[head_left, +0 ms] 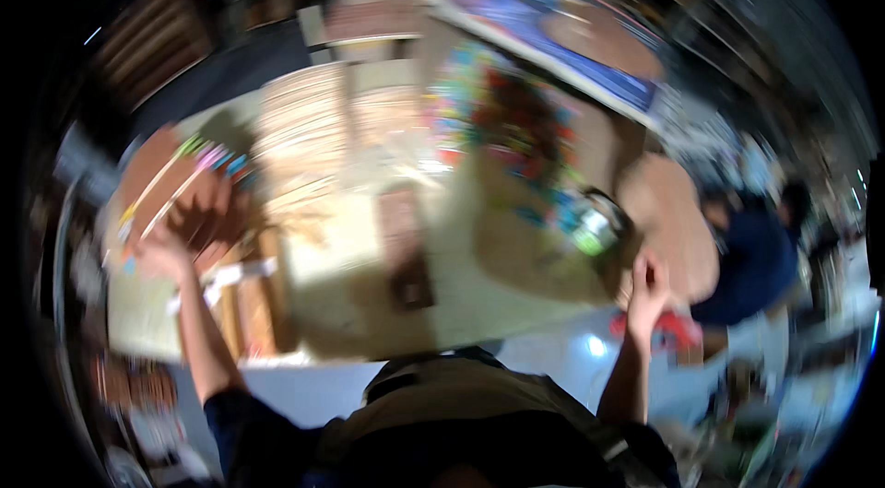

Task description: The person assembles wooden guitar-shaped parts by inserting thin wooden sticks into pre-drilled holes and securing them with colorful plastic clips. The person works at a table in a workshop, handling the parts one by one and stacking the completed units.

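Motion smears the whole view. My left hand (164,253) is over the near edge of a brown rounded board (152,165) at the table's left. Thin pale sticks (173,202) with coloured ends run across that board, one meeting my fingertips; whether I grip it is unclear. The hand's shadow falls on the board. My right hand (648,290) is at the table's right edge, beside a tan oval board (671,221). Its fingers are curled with the thumb close to them, and anything held between is too blurred to make out.
Stacks of pale thin pieces (302,133) stand at the back left. A brown bar (401,244) lies mid-table. Multicoloured small pieces (466,92) spread toward a shiny round container (597,221). Behind lies a blue-purple flat box (544,36). A person in dark clothing (751,258) is at the right.
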A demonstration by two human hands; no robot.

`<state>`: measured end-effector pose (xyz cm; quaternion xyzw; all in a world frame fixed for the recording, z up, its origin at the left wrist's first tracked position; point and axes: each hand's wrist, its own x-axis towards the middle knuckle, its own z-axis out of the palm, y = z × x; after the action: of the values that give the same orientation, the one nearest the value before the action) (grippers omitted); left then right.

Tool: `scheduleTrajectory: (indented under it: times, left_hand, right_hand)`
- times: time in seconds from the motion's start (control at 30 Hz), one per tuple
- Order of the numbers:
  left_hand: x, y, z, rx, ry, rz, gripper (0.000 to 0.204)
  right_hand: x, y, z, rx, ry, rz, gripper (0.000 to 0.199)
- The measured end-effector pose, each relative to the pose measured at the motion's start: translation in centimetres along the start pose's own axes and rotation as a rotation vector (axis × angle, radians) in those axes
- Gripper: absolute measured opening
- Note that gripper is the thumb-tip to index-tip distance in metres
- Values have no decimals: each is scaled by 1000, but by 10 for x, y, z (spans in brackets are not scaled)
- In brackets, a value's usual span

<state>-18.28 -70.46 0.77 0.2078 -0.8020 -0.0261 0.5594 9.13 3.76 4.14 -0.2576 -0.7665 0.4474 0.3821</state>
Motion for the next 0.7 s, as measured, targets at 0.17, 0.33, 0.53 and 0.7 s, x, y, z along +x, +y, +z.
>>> scheduleTrajectory:
  times: [0.17, 0.33, 0.53, 0.7]
  left_hand:
    - [-99, 257, -106, -1047, -533, 334, 52]
    - [-238, 455, -203, -1626, -767, 955, 54]
    - [-292, 581, -303, -1551, -998, 1425, 73]
    - [-327, 600, -313, -1643, -1141, 1316, 72]
  right_hand:
    - [113, 17, -96, -328, 600, -250, 22]
    - [166, 99, -152, -1137, 268, 289, 89]
    - [196, 184, -180, -644, -20, 241, 77]
    - [200, 198, -204, -474, -12, 158, 45]
